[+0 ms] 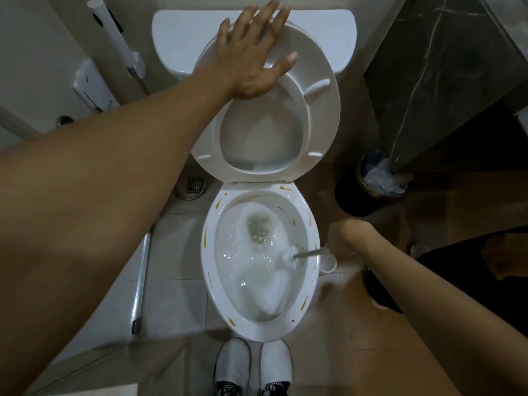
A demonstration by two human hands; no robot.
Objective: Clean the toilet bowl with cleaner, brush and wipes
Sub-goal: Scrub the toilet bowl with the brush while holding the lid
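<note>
Left hand [251,57] lies flat with its fingers spread wide, palm pressed against the raised toilet seat [323,110], which leans back on the white tank [177,38]. Right hand [341,238] is curled round the handle of the toilet brush [307,253], gripping it just beyond the right rim of the bowl.

Taking things by size, the toilet bowl [208,252] fills the middle of the view, its rim dotted with yellow-brown streaks on both sides, at the back and near the front. Water inside is churning and foamy, with a greenish patch toward the back. The brush reaches in from the right, its white head against the inner right wall at the water's edge and its metal shaft crossing the rim toward the gripping hand. A white round holder [328,265] sits on the floor just beside the bowl, under that hand.

To the right stands a dark marbled cabinet [445,81], and at its foot a black bin [357,195] holds crumpled paper. On the left wall hangs a white spray wand [114,32], with a floor drain [195,184] near the base of the toilet. Two white slippers [254,364] point at the front of the bowl.
</note>
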